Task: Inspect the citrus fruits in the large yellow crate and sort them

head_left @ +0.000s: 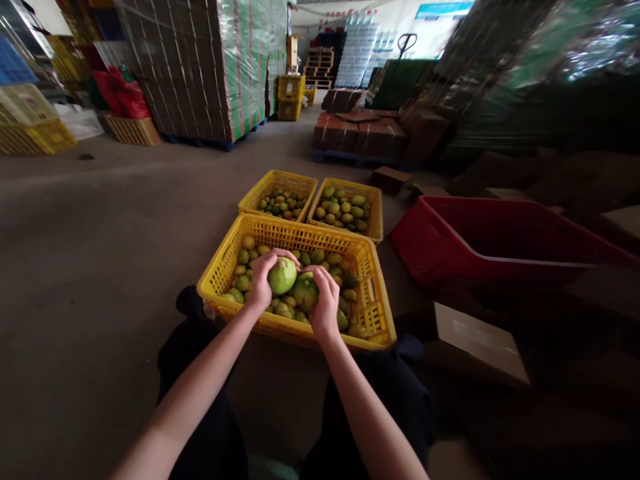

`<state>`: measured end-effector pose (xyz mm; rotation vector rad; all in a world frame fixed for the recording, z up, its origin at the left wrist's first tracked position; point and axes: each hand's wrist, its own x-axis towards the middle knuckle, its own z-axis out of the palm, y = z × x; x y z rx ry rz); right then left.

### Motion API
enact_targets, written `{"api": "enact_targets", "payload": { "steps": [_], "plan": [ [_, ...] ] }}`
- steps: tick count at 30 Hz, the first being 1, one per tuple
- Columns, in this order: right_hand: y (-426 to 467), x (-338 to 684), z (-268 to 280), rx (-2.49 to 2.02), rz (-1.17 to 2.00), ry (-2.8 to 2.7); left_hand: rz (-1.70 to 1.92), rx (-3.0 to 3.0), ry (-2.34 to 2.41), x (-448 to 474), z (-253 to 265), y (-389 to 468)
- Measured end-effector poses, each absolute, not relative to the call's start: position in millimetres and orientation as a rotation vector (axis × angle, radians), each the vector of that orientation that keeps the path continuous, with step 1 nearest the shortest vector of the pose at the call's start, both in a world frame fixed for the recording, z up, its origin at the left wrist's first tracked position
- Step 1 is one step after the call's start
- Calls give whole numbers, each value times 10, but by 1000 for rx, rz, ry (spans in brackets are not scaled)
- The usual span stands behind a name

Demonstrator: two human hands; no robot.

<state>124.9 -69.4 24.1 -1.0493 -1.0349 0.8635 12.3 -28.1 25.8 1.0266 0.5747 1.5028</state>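
My left hand point(264, 279) is closed round a pale green lemon point(283, 275), its nubbed end facing up. Beside it, my right hand point(324, 297) curls over a darker green lemon point(305, 291). The two lemons are side by side, close together, above the near yellow crate point(300, 230). Under and around my hands, many green and yellowish lemons point(242, 283) lie in that crate, and my forearms and fingers hide some of them. The crate stands between my knees.
Two more yellow crates point(245, 203) of lemons stand just behind. A red tub point(425, 247) and a cardboard box point(477, 340) are on the right. Wrapped pallet stacks point(200, 67) rise farther back, and flat boxes point(357, 133) lie on a blue pallet.
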Motion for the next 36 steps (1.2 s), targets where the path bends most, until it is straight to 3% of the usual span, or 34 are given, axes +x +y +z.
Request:
{"api": "enact_targets", "payload": {
  "steps": [14, 19, 24, 28, 32, 36],
  "plan": [
    [-688, 1181, 249, -1164, 771, -1012, 1574, 1078, 689, 91, 272, -301],
    [-567, 1211, 132, -1177, 1058, -824, 1552, 803, 787, 121, 296, -215],
    [-473, 1258, 53, -994, 1464, -669, 1291, 237, 708, 58, 249, -62],
    [-500, 1283, 13, -950, 1618, -644, 1128, 70, 704, 16, 177, -80],
    [-525, 1309, 0, -1041, 1500, -672, 1117, 27, 677, 17, 202, -182],
    [-523, 1320, -3, -1202, 980, -934, 1130, 46, 614, 31, 254, -255]
  ]
}}
